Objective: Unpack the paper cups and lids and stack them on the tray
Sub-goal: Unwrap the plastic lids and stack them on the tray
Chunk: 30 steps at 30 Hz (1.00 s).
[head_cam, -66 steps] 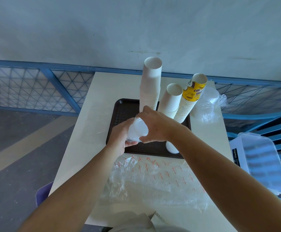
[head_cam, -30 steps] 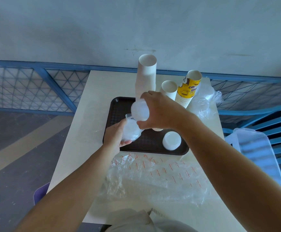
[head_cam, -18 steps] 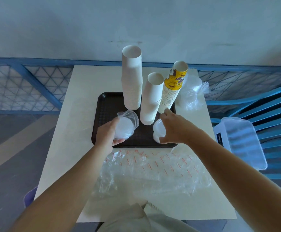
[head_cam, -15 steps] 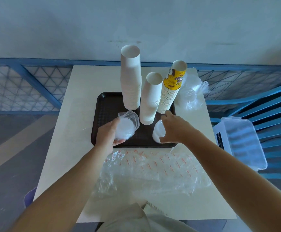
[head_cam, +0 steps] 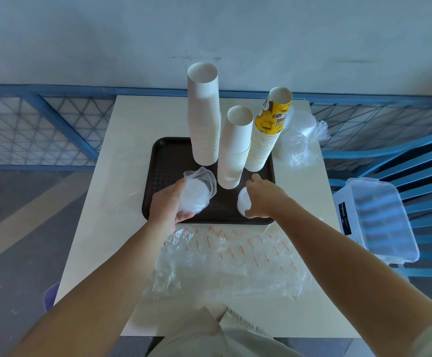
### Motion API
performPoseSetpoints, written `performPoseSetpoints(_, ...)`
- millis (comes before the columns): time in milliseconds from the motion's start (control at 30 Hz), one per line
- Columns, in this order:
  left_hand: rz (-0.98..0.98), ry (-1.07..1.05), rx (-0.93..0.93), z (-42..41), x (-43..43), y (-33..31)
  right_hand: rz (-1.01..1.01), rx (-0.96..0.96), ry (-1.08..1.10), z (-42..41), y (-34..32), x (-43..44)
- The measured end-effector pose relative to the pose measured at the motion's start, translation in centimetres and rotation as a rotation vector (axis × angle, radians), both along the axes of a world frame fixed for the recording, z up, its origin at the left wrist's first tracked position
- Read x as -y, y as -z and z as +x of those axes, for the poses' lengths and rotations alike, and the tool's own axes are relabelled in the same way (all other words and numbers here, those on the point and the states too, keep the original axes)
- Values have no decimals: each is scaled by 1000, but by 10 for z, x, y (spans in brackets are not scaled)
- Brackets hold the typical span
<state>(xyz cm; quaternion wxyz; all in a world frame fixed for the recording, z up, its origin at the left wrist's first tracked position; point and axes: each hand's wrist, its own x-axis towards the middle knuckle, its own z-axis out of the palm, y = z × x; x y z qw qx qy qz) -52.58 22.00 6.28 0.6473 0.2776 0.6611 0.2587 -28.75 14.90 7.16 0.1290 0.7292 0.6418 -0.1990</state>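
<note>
Table: smooth cream slab, square-cornered, set against a blue mesh railing. To its right a blue slatted chair carries a clear lidded plastic box.

Loose wrapper: thin crinkled clear film with small red print, spread over the near half of the table.

Tray: dark brown, rounded corners, fine pebbled surface, at the middle of the table. On its far side we count three cup columns: the tall white stack, upright; the shorter white stack, just right of it; the yellow-printed stack, leaning right. All are matte paper, with ribbed edges where the rims nest.

Second lid bag: cloudy film round white discs, off the tray at the far right of the table.

Change: a second ago the right grip carried its lids up in front of the cup columns; now it is down at the tray's near right corner. The left grip sits much as before.

Grips: the left one is clasped round the bagged lids, a white disc stack in a thin open-mouthed bag, held over the tray's near left. The right one curls over the lid stack, thumb below and fingers above; that stack appears to rest on the tray.
</note>
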Motion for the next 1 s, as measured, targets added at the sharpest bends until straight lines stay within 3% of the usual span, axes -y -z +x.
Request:
performPoseSetpoints(300, -21, -15, -18, 2, 0, 3, -66, -155, 137, 16, 12, 0)
performPoseSetpoints(600, -12, 16, -10, 11, 5, 0, -121, -129, 155, 24, 3, -2)
performPoseSetpoints(733, -20, 9, -13, 9, 6, -1, 28, -87, 89, 17, -22, 5)
performPoseSetpoints(867, -58, -1, -43, 11, 5, -8, 450, -468, 273, -12, -37, 16)
performPoseSetpoints(933, -100, -24, -12, 10, 4, -11, 436, -622, 415, -29, -35, 18)
performPoseSetpoints(1000, -130, -37, 68, 13, 5, -16, 281, -853, 644, -46, -29, 17)
